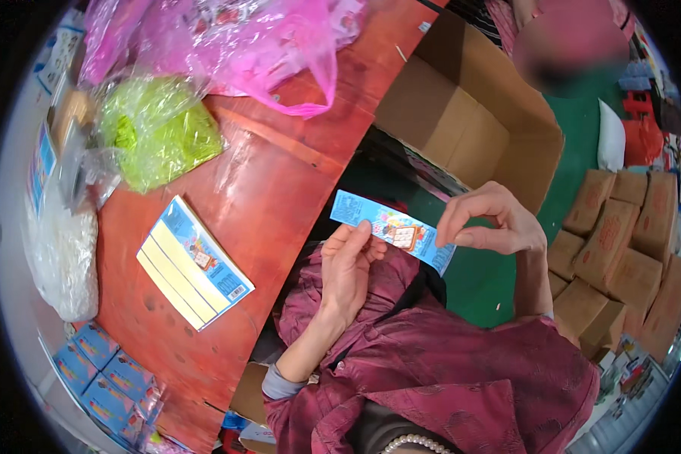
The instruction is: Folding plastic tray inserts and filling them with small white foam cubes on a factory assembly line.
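Observation:
A long, flat blue printed card (401, 233) with a small cartoon picture is held over my lap, beside the table edge. My left hand (346, 265) grips its lower long edge near the left end, thumb on top. At the right end, my right hand (495, 219) pinches the card between thumb and fingers, the wrist bent downward. On the table to the left lies a thin stack of printed sheets (189, 261), blue with pale yellow bands. Whether the card is one layer or folded I cannot tell.
The red table (242, 166) bears a pink plastic bag (227, 45), a clear bag with lime-green contents (159, 132) and several small blue boxes (102, 378). An open cardboard box (469, 121) stands beyond my hands. Brown cartons (609, 234) are piled right; another person (567, 38) is behind.

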Demonstrator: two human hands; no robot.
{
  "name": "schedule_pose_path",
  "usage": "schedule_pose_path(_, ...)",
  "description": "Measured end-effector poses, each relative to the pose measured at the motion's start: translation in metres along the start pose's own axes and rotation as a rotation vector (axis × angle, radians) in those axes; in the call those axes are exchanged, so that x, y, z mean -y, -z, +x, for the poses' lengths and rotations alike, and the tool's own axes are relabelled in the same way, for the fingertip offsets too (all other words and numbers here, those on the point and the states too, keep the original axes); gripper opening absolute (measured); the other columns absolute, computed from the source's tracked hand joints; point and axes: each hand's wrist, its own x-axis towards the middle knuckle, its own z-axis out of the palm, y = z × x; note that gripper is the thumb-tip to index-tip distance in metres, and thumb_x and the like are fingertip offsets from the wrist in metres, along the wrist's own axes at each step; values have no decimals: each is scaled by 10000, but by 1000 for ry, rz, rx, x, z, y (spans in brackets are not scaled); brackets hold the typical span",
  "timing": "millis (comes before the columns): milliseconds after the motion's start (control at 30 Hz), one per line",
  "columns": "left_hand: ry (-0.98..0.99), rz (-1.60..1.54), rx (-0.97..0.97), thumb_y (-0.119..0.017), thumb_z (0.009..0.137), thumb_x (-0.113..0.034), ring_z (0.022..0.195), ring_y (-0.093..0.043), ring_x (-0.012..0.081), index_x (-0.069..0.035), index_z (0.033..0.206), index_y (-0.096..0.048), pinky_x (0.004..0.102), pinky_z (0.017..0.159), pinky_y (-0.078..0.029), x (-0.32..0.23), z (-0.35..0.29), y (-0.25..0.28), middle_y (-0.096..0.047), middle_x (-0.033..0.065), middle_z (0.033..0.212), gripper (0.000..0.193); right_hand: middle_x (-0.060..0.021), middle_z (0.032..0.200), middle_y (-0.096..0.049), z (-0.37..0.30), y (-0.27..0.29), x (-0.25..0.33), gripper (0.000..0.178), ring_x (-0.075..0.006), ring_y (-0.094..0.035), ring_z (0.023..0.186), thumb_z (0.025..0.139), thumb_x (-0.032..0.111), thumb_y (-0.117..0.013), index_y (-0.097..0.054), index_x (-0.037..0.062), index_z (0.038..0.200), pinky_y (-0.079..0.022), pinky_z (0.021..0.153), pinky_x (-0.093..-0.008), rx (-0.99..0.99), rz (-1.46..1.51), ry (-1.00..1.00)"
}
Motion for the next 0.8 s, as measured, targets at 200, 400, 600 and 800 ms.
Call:
schedule_pose_path(200,-167,102,-99,-588,892,-151,664,-559,100,-40,840,-603,233,642,-436,-1,-1,-8,-623,39,767,124,-124,879,-664,-4,14,-23,102,-221,-636,805,805,70,-596,-632,-23,822,-485,728,-320,156,-51,-79)
schedule_pose_path(400,-193,189,-124,-599,886,-155,656,-544,90,-38,839,-618,226,644,-431,3,8,-7,-614,24,758,127,-125,969,-651,-2,20,-47,170,-210,-602,951,821,61,-572,-646,-24,949,-457,828,-310,248,-50,-185)
schedule_pose_path(600,-272,214,-158,-606,879,-151,651,-544,85,-30,853,-634,223,641,-436,1,16,-5,-622,26,760,127,-76,953,-641,-3,25,-64,196,-142,-588,833,831,111,-592,-645,-4,981,-462,734,-259,339,-36,-136)
schedule_pose_path(800,-299,238,-163,-615,873,-156,654,-558,81,-18,868,-649,213,630,-441,5,17,6,-634,26,763,142,-87,895,-645,6,18,-75,236,-155,-594,739,833,171,-606,-636,-38,940,-474,659,-269,234,-240,-289)
